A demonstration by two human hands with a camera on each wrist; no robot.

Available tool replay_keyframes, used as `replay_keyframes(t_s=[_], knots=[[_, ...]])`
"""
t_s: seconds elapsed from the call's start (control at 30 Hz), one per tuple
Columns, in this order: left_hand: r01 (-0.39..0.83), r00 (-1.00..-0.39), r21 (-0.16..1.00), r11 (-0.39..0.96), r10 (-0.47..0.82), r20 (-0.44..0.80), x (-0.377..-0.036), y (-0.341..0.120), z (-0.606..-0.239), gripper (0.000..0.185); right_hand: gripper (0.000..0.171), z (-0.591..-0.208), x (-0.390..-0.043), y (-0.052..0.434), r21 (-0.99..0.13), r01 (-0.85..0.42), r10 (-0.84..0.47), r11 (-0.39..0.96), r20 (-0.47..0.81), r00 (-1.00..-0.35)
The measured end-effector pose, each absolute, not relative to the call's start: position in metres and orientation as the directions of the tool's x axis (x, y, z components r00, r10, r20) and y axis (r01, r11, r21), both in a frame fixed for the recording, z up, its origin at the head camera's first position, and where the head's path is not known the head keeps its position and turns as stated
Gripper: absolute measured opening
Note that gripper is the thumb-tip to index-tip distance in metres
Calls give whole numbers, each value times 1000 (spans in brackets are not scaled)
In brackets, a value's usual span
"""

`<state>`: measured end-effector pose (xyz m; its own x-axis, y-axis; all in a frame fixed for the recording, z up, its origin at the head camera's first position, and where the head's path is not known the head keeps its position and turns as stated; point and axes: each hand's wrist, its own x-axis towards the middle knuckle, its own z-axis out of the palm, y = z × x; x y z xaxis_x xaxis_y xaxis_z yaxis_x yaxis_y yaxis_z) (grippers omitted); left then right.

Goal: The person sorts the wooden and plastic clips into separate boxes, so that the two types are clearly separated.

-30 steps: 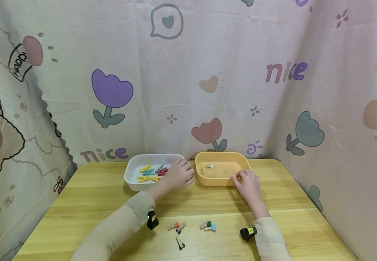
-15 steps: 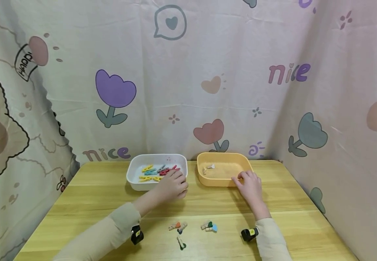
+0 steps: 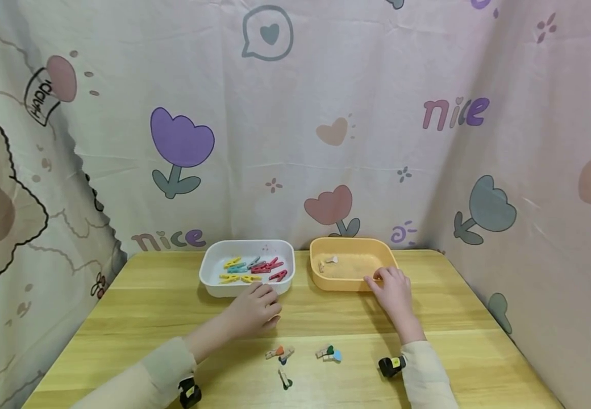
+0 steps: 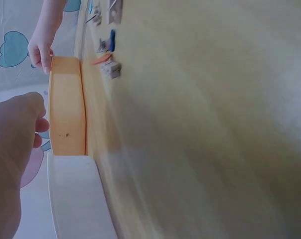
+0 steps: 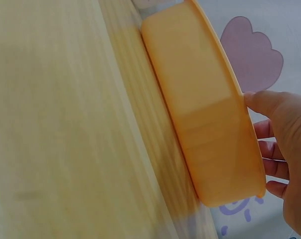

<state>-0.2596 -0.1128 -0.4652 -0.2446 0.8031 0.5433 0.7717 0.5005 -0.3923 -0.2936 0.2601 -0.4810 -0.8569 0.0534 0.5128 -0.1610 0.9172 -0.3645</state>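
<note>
1. We see the left hand (image 3: pixel 254 309) above the counter (image 3: pixel 479 341), just in front of the white tub (image 3: pixel 221 291), its fingers loosely curled and nothing visible in its grasp.
2. The right hand (image 3: pixel 394 291) holds the near right rim of the orange tub (image 3: pixel 344 285), thumb outside and fingers over the edge.
3. In the white tub we find plastic clips (image 3: pixel 229 279) in yellow, teal, grey and red, one red clip (image 3: pixel 278 275) lying apart near the right end.
4. In the orange tub we count two small pegs (image 3: pixel 332 259), toward the left.
5. Five wooden pegs (image 3: pixel 284 379) lie on the counter, on the near side of both tubs.
6. Behind, we see a printed curtain (image 3: pixel 275 130).
</note>
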Motion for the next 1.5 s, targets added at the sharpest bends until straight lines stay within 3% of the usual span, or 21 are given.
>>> replay_keyframes(t_s=[0.23, 0.73, 1.13, 1.5], knots=[[803, -205, -400, 441, 836, 509, -244, -124, -472, 21, 30, -480, -294, 261, -375, -148, 55, 915, 481, -875], [865, -257, -326, 381, 896, 363, -218, -132, -482, 15, 29, -480, -294, 260, -367, -156, 51, 917, 497, -867], [874, -204, -343, 345, 899, 387, -218, -129, -487, 17, 29, -480, -293, 259, -364, -159, 49, 918, 500, -865], [873, -229, -334, 356, 903, 364, -219, -127, -491, 16, 28, -480, -294, 259, -365, -149, 58, 919, 498, -865]])
